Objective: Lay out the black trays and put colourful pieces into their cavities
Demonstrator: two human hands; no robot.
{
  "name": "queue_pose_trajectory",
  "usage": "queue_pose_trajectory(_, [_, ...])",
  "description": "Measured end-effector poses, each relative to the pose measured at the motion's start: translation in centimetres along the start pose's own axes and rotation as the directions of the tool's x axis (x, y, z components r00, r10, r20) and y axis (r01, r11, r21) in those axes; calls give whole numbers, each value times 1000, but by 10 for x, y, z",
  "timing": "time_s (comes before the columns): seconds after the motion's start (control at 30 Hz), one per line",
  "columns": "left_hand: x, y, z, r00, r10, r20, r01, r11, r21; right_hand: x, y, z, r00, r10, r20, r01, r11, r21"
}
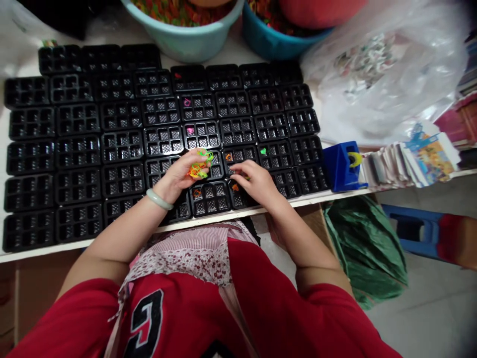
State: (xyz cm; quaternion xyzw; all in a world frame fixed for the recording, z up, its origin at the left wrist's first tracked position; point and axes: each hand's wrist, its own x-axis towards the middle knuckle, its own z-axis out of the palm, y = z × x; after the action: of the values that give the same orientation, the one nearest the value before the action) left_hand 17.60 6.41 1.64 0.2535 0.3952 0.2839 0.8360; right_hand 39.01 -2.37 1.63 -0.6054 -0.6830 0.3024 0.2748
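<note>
My left hand [185, 169] is closed around a bunch of small green, yellow and orange plastic pieces [199, 166], which stick out past its fingers. My right hand [255, 180] hovers over a black compartment tray [242, 199] with fingertips drawn together; whatever is between them is too small to name. Single pieces lie in some trays: orange ones [228, 156] beside my right hand, a green one [263, 151] to its right, and pink ones [190, 131] farther back. Many black trays [121, 115] stand in rows on the table.
A light blue basin [186, 37] and a darker blue tub [276, 44] of colourful pieces stand behind the trays. Clear plastic bags [372, 94] lie at the back right. A blue tape dispenser [341, 166] and stacked cards [395, 161] line the right front edge. A green bag [367, 248] sits below.
</note>
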Motion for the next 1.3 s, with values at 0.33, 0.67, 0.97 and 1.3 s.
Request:
queue_pose_trajectory(0.33, [33, 14, 19, 1000, 0, 18, 0, 1000, 0, 79, 5, 18, 997, 48, -63, -17, 907, 422])
queue_pose_trajectory(0.67, [72, 44, 18, 998, 62, 0, -62, 996, -70, 134, 43, -9, 972, 176, -155, -135, 961, 241])
queue_pose_trajectory(0.97, [86, 54, 10, 991, 116, -61, -116, 993, 6, 155, 32, -2, 995, -12, -103, 32, 979, 200])
queue_pose_trajectory(1.3, [108, 69, 23, 990, 106, -98, -105, 994, 11, 173, 40, -3, 992, 109, -70, -55, 845, 531])
